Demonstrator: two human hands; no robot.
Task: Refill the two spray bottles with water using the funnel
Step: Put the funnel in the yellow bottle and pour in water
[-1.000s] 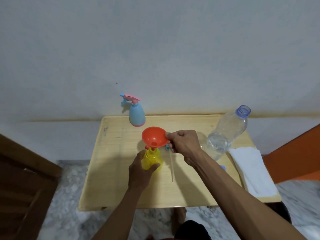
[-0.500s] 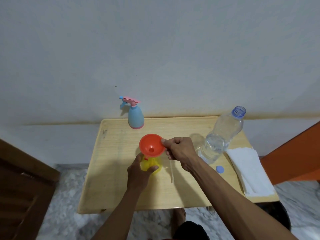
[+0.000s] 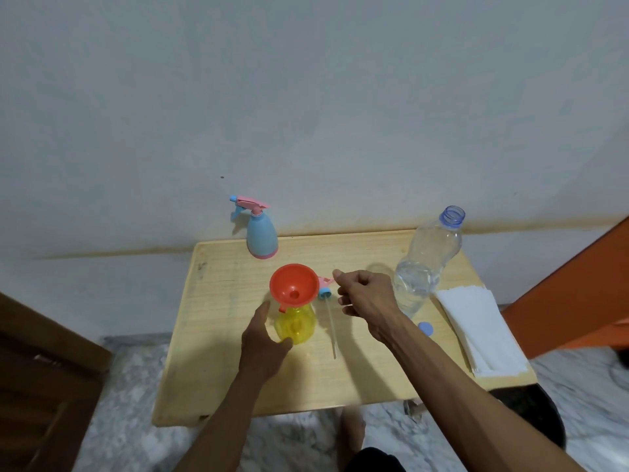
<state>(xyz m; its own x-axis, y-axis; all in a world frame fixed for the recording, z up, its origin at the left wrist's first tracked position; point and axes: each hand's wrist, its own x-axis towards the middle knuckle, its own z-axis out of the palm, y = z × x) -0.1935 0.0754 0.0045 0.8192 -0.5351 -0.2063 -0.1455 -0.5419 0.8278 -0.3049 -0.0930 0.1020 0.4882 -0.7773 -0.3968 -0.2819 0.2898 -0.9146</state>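
Observation:
An orange funnel [image 3: 294,284] sits in the neck of a yellow spray bottle [image 3: 296,324] at the middle of the wooden table [image 3: 218,352]. My left hand [image 3: 263,338] wraps the yellow bottle's left side. My right hand [image 3: 366,294] hovers just right of the funnel, fingers loosely curled, holding nothing. The bottle's removed spray head [image 3: 325,289] with its long tube lies flat between my hands. A blue spray bottle [image 3: 260,236] with a pink trigger stands at the table's back edge. An uncapped clear water bottle [image 3: 425,264], partly full, stands at the right.
A blue cap [image 3: 425,328] lies near the water bottle's base. A stack of white paper towels [image 3: 480,328] rests on the table's right edge. A wall stands right behind the table, a dark wooden door [image 3: 41,386] at left, an orange panel [image 3: 578,294] at right.
The funnel has come down into the yellow bottle's neck. My right hand has let go of its rim and drawn a little to the right.

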